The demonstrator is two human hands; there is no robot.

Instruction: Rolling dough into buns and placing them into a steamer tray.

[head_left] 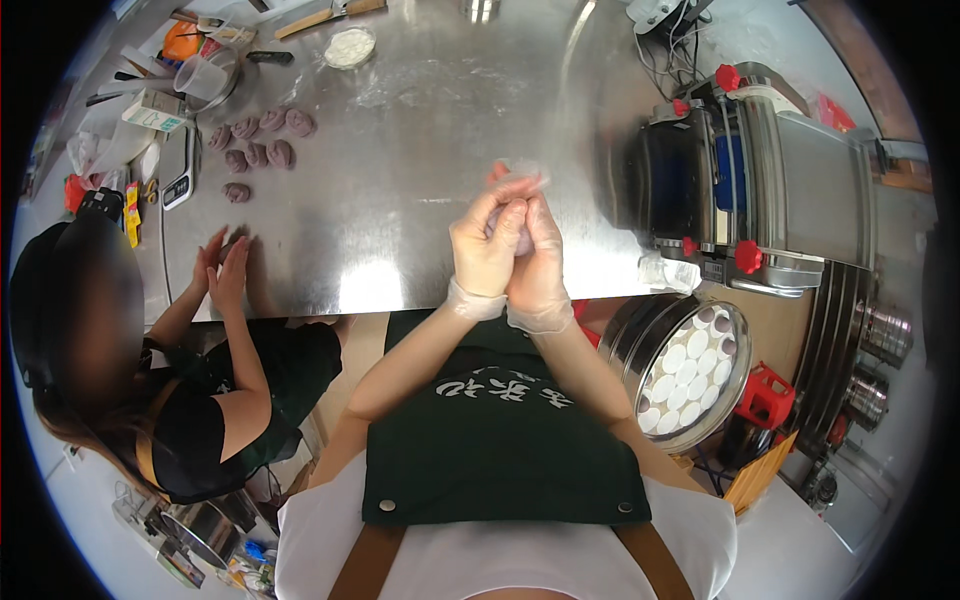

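Both my hands wear clear thin plastic gloves and are cupped together above the near edge of the steel table (400,210). Between my left hand (480,250) and my right hand (541,250) a bit of purple dough (524,242) shows; fingers and palms cover most of it. My left thumb lies across the top of it, and the fingers of both hands close round it. Several swirled purple dough pieces (280,153) lie in loose rows on the table to my left.
A co-worker (230,380) at my left holds both hands together over the table edge. Beyond are a scale (180,170), a tub (203,78) and a bowl of white powder (349,47). On the right stand a roller machine (740,180) and a steamer (740,385) with round white papers.
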